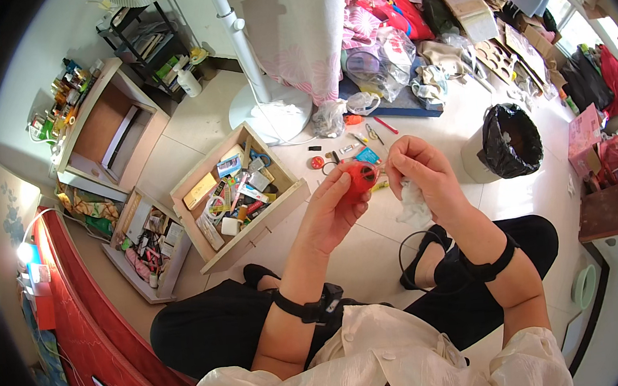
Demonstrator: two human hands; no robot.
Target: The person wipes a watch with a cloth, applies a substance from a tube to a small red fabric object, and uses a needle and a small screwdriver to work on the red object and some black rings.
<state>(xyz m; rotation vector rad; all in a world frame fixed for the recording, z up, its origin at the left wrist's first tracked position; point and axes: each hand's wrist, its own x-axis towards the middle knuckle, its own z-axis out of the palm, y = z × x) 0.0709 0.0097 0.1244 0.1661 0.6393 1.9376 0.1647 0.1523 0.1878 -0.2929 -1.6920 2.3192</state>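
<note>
My left hand (331,209) is wrapped round a rounded red object (360,177) with a dark patch on its side; its exact kind is not clear. Close beside it, the fingertips of my right hand (424,169) are pinched together near the object's right edge. A crumpled white tissue (414,206) hangs from under the right palm, held by the curled fingers. Beyond both hands, small things lie on the floor, among them a blue card (368,155), a red pen (386,125) and a small red round piece (317,162).
A pulled-out wooden drawer (228,257) full of small goods stands left of my hands, with a second drawer (172,278) beside it. A bin with a black bag (499,143) stands at the right. Bags and clothes (392,53) are piled behind; a white stand (250,113) rises nearby.
</note>
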